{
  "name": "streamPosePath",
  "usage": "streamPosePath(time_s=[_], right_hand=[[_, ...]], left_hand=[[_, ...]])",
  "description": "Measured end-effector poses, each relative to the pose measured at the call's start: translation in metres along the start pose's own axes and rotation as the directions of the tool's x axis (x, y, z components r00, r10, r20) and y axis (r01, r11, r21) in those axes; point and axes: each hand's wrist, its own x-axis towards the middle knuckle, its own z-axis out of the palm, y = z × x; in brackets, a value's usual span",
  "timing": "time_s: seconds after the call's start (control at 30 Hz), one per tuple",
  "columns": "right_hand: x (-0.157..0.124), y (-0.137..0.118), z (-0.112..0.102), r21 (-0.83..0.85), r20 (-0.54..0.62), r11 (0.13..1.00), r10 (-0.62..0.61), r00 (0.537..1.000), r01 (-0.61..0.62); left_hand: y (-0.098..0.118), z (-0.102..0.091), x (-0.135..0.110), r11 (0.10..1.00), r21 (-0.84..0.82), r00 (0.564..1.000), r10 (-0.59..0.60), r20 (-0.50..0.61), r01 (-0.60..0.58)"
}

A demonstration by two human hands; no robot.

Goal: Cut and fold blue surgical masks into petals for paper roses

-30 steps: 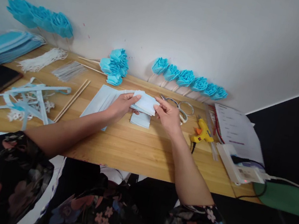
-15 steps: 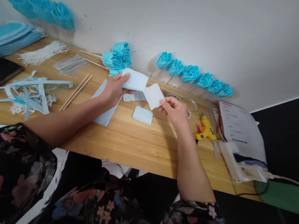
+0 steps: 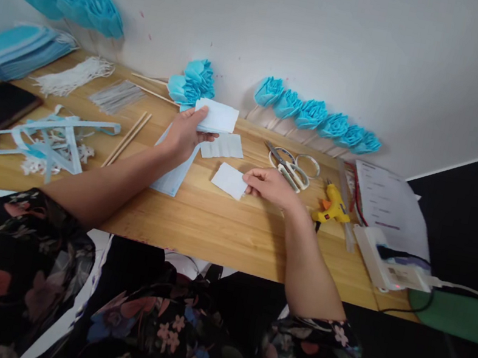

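Stack of pale sheets [image 3: 219, 117] is pinched between thumb and fingers of the left hand [image 3: 183, 132] above the table [image 3: 211, 230]; the right hand [image 3: 272, 185], fingers closed, grips 1 white sheet [image 3: 227, 180] by its edge, near the scissors [image 3: 289, 175].

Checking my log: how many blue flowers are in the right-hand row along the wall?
6, left to right: first flower, second flower, third flower, fourth flower, fifth flower, sixth flower; the last ones overlap, so another may be hidden.
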Motion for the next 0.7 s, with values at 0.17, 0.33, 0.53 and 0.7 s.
streamPosePath(time_s=[0.17,0.33,0.53,0.7], right_hand=[[0.003,0.0027,0.0029,-0.178,-0.048,0.984,-0.025,0.999,0.016],[-0.0007,-0.0012,0.0,-0.13,-0.02,0.99,-0.051,0.999,0.048],[0.0036,0.0035,-0.0009,-0.386,-0.1,0.92,-0.109,0.989,0.062],[0.0083,0.0077,0.0029,-0.44,-0.186,0.898,-0.094,0.978,0.002]], left_hand=[[0.0001,0.0017,-0.0014,1.0,0.003,1.0,-0.018,0.0,0.018],[0.001,0.0025,-0.0028,1.0,-0.007,1.0,-0.03,-0.008,0.03],[0.0015,0.0034,-0.0032,0.998,-0.016,0.998,-0.06,-0.028,0.06],[0.0025,0.0047,-0.0048,0.998,-0.01,0.997,-0.068,-0.03,0.068]])
